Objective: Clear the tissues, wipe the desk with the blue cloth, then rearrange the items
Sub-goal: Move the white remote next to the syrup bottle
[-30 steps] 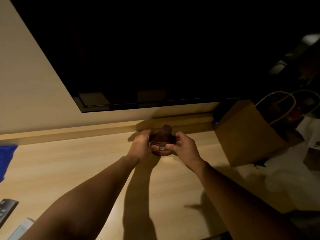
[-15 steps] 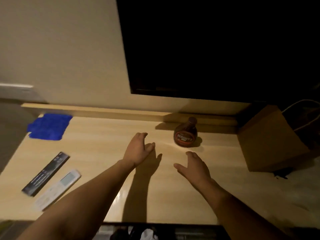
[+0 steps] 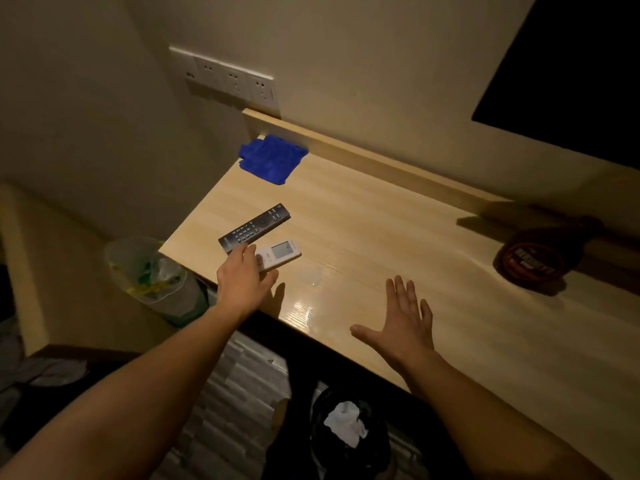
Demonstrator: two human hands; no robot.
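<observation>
On the wooden desk point(image 3: 398, 237) lie a black remote point(image 3: 254, 227) and a white remote point(image 3: 278, 254) near the left front edge. My left hand point(image 3: 242, 282) is over the white remote's near end, fingers spread and touching it, not closed on it. My right hand point(image 3: 401, 323) hovers flat and open above the desk's front edge, holding nothing. The blue cloth point(image 3: 272, 159) lies crumpled at the desk's far left corner. A brown syrup bottle point(image 3: 533, 258) stands at the far right near the back ledge.
A black bin point(image 3: 349, 434) with white tissues point(image 3: 346, 422) in it stands under the desk's front edge. A clear bin point(image 3: 149, 275) with green rubbish stands left of the desk. Wall sockets point(image 3: 228, 77) sit above the cloth. A dark screen point(image 3: 571, 71) hangs at the upper right.
Both hands let go of the syrup bottle, which stays by the back ledge. My view swung left, and my left hand reached over to the white remote.
</observation>
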